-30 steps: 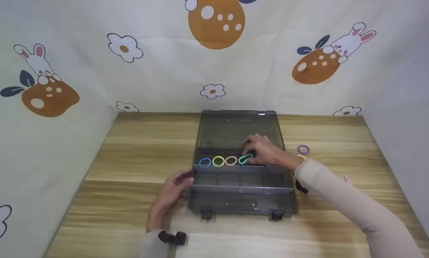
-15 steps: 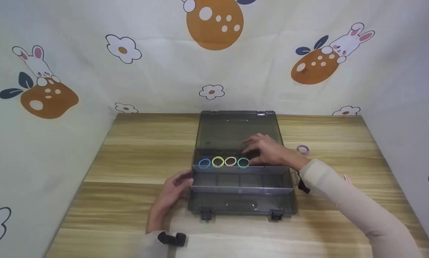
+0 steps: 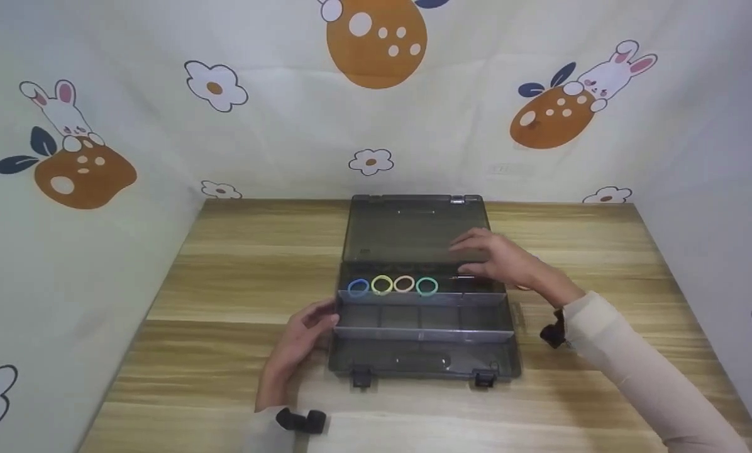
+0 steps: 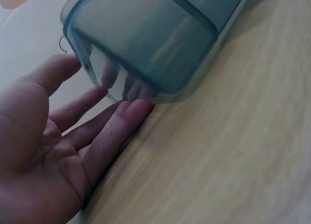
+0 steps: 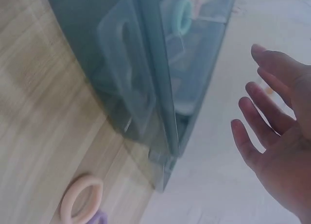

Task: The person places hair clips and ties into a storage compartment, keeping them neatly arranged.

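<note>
A translucent dark grey divided box (image 3: 426,363) lies with its lid (image 3: 407,226) folded back. Along its rear compartments sit a blue hair tie (image 3: 349,289), a yellow one, a peach one and a green hair tie (image 3: 437,287) at the right of the row. My left hand (image 3: 300,333) touches the box's left side, fingertips against the wall (image 4: 121,39) and fingers extended. Nothing is in my right hand (image 3: 508,258), which hovers over the box's rear right corner with loosely spread fingers (image 5: 265,110).
On the table right of the box lie another peach hair tie (image 5: 66,204) and a purple hair tie (image 5: 99,218), mostly hidden behind my right wrist in the head view. Two latches (image 3: 361,377) stick out at the box's front. A printed cloth (image 3: 288,138) hangs behind the table.
My right hand let go of the green hair tie, which sprang from a pinched shape to a round one in the row. The hand then moved right and up. My left hand stayed put.
</note>
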The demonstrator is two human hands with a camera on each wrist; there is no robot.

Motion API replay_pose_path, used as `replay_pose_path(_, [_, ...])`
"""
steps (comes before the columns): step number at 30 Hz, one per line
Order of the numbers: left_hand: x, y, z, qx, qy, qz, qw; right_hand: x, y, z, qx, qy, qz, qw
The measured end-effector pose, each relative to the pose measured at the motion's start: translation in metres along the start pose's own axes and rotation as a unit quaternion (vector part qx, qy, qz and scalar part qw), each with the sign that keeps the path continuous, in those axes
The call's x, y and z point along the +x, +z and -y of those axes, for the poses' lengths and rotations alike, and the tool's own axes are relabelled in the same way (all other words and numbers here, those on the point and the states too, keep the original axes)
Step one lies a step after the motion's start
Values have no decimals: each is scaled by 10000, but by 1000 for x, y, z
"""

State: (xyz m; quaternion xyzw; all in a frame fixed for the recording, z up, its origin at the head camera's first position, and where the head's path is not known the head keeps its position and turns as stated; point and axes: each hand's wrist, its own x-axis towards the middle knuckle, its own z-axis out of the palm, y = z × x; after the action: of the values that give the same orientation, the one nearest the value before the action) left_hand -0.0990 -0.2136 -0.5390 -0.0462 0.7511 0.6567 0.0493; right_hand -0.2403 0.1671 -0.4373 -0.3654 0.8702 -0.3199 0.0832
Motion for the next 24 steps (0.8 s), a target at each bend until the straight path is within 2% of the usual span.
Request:
replay_pose_path(7, [1,0,1,50,33,27,10000,-25,-20,-15,-141,170,-936,9954])
replay_pose_path(12, [1,0,1,11,8,-24,10000,-43,-27,-26,-152,258,-1356,9903])
replay_pose_path(17, [1,0,1,-20,-7,-82,10000,-59,-27,-39,-226,362,-1485,9880])
replay_pose_path(24, [3,0,2,54,11,-81,10000,-75,-25,-59,-148,943,-1435,9850])
